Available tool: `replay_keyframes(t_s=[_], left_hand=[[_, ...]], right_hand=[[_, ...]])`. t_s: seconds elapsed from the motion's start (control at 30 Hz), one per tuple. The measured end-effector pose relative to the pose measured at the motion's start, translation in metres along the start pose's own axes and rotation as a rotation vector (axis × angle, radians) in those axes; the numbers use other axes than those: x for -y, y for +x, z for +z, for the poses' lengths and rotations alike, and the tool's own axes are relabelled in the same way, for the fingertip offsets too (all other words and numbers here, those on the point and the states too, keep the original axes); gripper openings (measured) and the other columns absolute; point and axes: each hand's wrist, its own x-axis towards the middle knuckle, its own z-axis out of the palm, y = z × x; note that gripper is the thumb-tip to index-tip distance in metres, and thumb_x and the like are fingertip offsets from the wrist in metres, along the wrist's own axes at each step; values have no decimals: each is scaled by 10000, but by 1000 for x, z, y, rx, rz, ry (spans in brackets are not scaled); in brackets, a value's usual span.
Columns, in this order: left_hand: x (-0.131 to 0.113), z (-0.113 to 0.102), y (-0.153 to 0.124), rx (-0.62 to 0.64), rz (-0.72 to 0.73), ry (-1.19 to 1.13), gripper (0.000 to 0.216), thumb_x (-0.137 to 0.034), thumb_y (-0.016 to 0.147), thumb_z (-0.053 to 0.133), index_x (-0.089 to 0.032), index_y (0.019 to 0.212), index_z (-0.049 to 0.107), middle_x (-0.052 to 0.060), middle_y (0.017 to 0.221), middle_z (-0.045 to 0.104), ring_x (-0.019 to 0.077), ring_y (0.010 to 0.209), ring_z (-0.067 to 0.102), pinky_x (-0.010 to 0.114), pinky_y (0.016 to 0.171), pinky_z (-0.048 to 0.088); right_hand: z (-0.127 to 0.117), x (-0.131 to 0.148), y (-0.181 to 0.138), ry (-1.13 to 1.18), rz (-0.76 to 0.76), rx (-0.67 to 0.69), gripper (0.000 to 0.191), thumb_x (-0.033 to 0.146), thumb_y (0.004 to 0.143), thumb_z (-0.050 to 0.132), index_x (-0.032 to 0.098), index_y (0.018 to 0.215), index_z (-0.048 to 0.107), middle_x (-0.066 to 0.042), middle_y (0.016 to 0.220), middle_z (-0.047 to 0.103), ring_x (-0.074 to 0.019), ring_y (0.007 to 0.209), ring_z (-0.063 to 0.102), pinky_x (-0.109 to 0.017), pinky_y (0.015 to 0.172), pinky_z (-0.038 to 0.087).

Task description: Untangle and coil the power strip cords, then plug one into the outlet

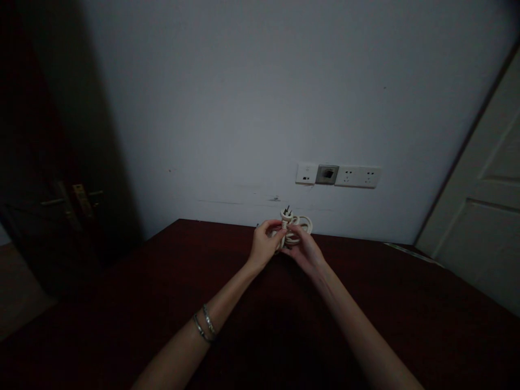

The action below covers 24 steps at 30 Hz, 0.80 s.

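A white power cord (305,223) is bundled in loops between my two hands, above the far part of the dark red table. Its plug (286,214) points up and away from me, with metal prongs showing at the top. My left hand (265,244) pinches the cord just below the plug between thumb and fingers. From the other side, my right hand (305,250) grips the coiled loops, its thumb close to the plug's neck. Part of the coil is hidden behind the fingers.
The dark red table (195,271) runs up to a pale wall (227,108). On the wall, right of my hands, is a row of plates with a grey one (327,174) and white sockets (358,176). Doors stand at the left (49,162) and right (487,227).
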Motion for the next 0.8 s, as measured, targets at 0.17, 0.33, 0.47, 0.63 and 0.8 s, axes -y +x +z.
replay_keyframes(t_s=[0.17, 0.33, 0.47, 0.63, 0.8], left_hand=[[-10, -2, 2, -15, -144, -93, 215, -195, 585, 700, -126, 767, 610, 15, 681, 595, 113, 633, 541, 227, 620, 435], [-18, -5, 3, -42, -176, -96, 211, -223, 548, 730, -128, 710, 634, -30, 568, 517, 73, 528, 442, 189, 505, 344], [-16, -12, 7, 33, -251, -185, 251, -300, 571, 734, -130, 731, 643, 9, 651, 576, 100, 587, 500, 222, 560, 391], [-15, -31, 18, -24, -269, -72, 412, -224, 534, 757, -141, 922, 649, 74, 908, 614, 119, 700, 552, 233, 625, 422], [-14, -44, 21, 415, -548, -108, 299, -253, 641, 683, -113, 903, 658, 110, 844, 646, 136, 643, 580, 239, 564, 434]], right_hand=[[1, 5, -5, -160, -55, 79, 277, 256, 599, 752, 179, 836, 631, -38, 789, 679, -184, 742, 625, -324, 650, 521], [-2, 4, -5, -302, -18, 181, 340, 237, 563, 764, 176, 875, 642, -57, 857, 685, -215, 806, 632, -326, 672, 514], [-7, 6, -3, -252, -4, 198, 323, 152, 555, 714, 184, 866, 632, -27, 792, 671, -189, 728, 618, -338, 667, 505], [-16, 11, 1, -126, 105, 326, 216, 85, 533, 614, 162, 734, 599, -10, 740, 648, -150, 682, 588, -307, 687, 489], [-20, 5, 2, -82, 205, 445, 145, 96, 527, 512, 164, 649, 548, -25, 713, 635, -165, 688, 588, -298, 651, 477]])
